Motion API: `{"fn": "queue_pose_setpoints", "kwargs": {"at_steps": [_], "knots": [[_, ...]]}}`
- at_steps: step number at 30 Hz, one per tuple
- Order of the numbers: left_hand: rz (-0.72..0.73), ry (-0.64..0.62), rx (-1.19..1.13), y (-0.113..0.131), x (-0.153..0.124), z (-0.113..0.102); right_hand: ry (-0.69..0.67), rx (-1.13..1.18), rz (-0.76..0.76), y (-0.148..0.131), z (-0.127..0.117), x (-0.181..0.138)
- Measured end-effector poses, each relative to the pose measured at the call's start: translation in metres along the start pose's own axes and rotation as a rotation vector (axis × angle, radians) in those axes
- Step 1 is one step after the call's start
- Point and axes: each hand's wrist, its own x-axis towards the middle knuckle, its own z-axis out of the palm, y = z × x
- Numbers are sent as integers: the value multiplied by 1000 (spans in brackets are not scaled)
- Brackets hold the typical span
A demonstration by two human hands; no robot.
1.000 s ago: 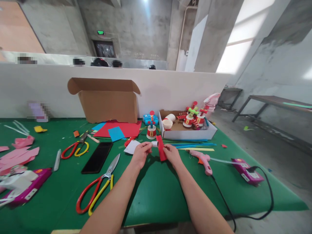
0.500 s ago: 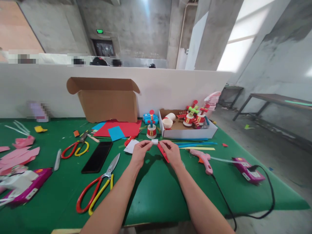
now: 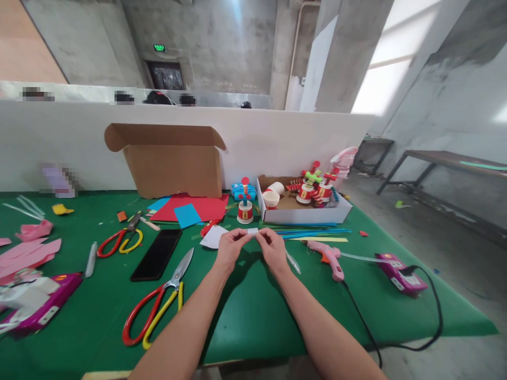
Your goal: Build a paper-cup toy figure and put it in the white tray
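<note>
Grey concrete wall [image 3: 225,42] beyond white partition [image 3: 277,142]

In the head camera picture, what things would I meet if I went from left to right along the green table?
Pink pieces → smaller scissors → black phone → left hand → small white piece → right hand → pink glue gun → purple box.

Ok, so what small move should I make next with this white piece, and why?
I'd probably let your left grip hold the small white piece and ease your right grip off. Both pinch it from opposite sides, so one could likely be spared, and the pink glue gun lies just to the right.
</note>
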Motion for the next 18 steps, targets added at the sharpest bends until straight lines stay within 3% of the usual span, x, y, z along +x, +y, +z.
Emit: {"fn": "queue_pose_setpoints", "kwargs": {"at_steps": [7, 13, 18], "knots": [[242, -35, 246, 6, 1, -6, -53, 201, 182, 2, 0, 3], [56, -45, 138, 7, -1, -2, -21, 114, 120, 1, -1, 2], [7, -25, 41, 2, 1, -3, -25, 54, 93, 3, 3, 0]]}}
